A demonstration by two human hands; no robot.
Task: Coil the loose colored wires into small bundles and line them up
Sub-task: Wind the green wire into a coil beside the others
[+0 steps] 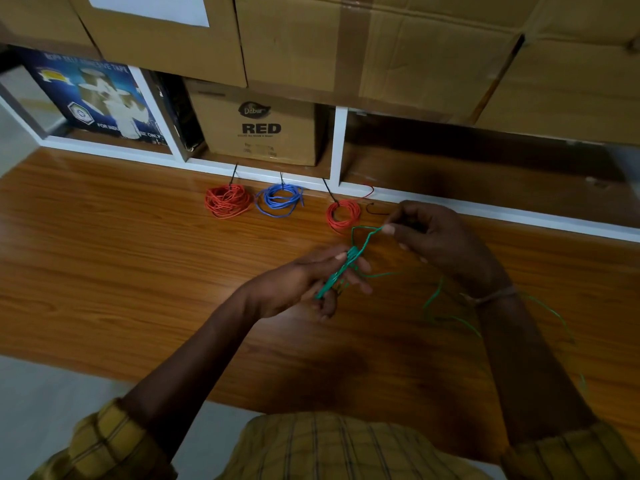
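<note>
While the left hand point(304, 282) holds a partly wound green wire point(341, 270) looped over its fingers above the wooden table point(104, 254), grip closed on the coil, the right hand point(433, 237) pinches the same wire's free strand between thumb and forefinger. Loose green slack trails toward the right forearm. Three tied bundles sit in a row at the table's far edge: orange-red bundle point(228, 200), blue bundle point(278, 199), smaller red bundle point(343, 213)
</note>
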